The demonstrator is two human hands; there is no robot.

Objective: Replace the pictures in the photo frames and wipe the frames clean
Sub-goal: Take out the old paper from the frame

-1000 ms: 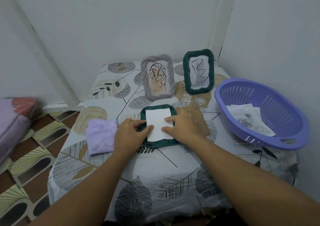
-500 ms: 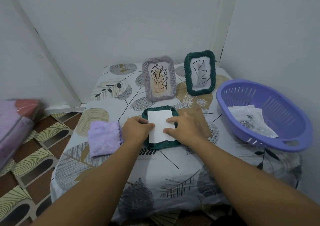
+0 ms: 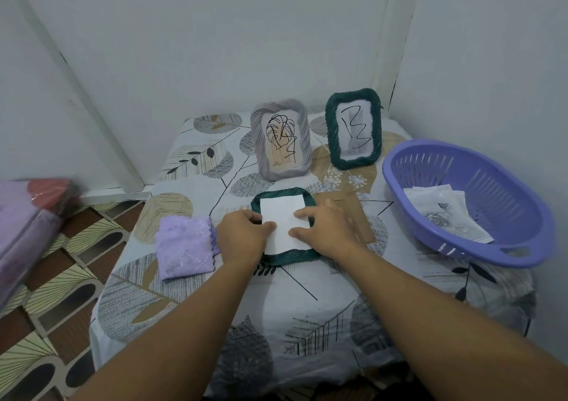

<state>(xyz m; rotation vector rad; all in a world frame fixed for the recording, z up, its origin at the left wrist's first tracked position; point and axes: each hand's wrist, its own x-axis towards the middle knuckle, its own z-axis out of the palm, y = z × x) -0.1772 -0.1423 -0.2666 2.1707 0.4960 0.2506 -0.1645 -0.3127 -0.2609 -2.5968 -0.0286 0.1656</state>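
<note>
Tablecloth (image 3: 307, 302) bears a flat frame (image 3: 282, 257), partly hidden as both hands' fingers (image 3: 302, 214) press its paper (image 3: 281, 216).

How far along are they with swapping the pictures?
Midway, by the look of it. Both hands, left and right, press a white sheet into the flat green frame. Its brown backing lies beside it, the purple cloth lies unused, and two frames stand behind.

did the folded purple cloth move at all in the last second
No. The folded purple cloth lies left of the flat dark green woven frame, as earlier; only the camera shifted.
</note>
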